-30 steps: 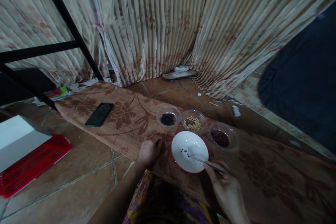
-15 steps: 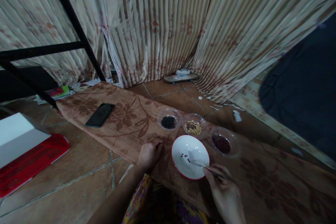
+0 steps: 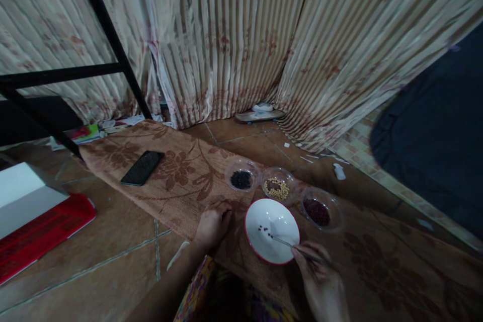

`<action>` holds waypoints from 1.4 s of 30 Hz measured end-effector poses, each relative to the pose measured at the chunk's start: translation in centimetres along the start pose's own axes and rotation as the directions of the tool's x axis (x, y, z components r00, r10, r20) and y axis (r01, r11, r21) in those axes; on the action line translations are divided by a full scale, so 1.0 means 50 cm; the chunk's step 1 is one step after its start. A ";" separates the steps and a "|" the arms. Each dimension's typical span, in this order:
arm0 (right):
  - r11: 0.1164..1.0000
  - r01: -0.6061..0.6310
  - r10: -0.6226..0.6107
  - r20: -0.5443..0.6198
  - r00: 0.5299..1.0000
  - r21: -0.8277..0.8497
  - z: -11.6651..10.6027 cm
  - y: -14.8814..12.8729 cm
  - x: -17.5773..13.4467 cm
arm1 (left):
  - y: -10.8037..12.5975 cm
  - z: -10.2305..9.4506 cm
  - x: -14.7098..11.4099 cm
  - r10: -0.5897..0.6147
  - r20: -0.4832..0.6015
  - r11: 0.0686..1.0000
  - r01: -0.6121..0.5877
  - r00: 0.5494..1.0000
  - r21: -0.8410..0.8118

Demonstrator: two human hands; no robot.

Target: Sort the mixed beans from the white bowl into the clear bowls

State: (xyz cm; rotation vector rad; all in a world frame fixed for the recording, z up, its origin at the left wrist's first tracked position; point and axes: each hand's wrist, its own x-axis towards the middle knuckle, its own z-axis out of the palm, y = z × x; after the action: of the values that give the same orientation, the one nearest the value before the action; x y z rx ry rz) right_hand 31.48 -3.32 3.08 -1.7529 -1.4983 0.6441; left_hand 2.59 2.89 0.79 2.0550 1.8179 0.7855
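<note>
My right hand (image 3: 320, 271) pinches slim metal tweezers (image 3: 283, 242), their fine tip inside a white bowl (image 3: 269, 251) with a red rim. Several small dark beans (image 3: 265, 230) lie in the bowl, one right at the tip. Left of the bowl, my left hand (image 3: 213, 224) rests on the cloth, fingers curled in a loose fist with nothing visible in it. Behind the bowl stand three clear plastic dishes: one with black beans (image 3: 240, 179), one with yellow beans (image 3: 276, 189), and one with dark red beans (image 3: 317, 212).
A patterned brown cloth (image 3: 177, 201) covers the narrow table. A black phone (image 3: 142, 167) lies toward its left end. A red and white box (image 3: 45, 231) is on the tiled floor at left. Near the striped curtains (image 3: 226, 40) lies a skateboard (image 3: 258, 115); a black metal frame (image 3: 109, 35) stands left.
The view has shifted slightly, so the table things sit a little lower. The tweezers' tip stays by the beans in the bowl; both hands keep nearly the same pose.
</note>
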 end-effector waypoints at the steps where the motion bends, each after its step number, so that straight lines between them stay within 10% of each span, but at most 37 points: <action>1: 1.000 -0.005 0.005 -0.022 1.000 0.014 -0.004 -0.006 -0.001 | 0.000 -0.001 0.000 -0.002 0.001 1.000 0.002 1.000 0.002; 8: 0.998 -0.033 0.012 -0.413 0.911 -0.044 -0.097 -0.025 0.061 | -0.003 0.000 0.000 0.002 -0.017 1.000 -0.002 1.000 0.006; 14: 0.972 -0.140 0.034 -0.475 0.879 -0.191 -0.144 0.026 0.125 | -0.008 0.003 -0.001 0.000 -0.017 1.000 0.000 1.000 -0.001; 27: 0.999 0.028 -0.023 -0.117 0.993 0.038 -0.004 -0.022 0.009 | 0.003 -0.003 -0.001 0.002 0.014 1.000 -0.002 1.000 -0.011; 33: 0.959 0.253 -0.259 -0.039 0.965 -0.125 0.012 -0.014 0.011 | 0.001 -0.001 -0.001 0.004 -0.010 1.000 -0.004 1.000 0.000; 42: 0.934 0.304 -0.305 0.026 0.952 -0.186 0.014 -0.001 0.030 | 0.005 -0.004 0.000 -0.009 0.007 1.000 0.009 1.000 -0.018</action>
State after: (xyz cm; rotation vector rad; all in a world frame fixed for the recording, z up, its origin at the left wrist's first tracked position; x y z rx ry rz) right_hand 31.21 -1.68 2.79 -1.6049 -1.8307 0.3485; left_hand 2.69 2.81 1.09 2.0352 1.8086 0.7884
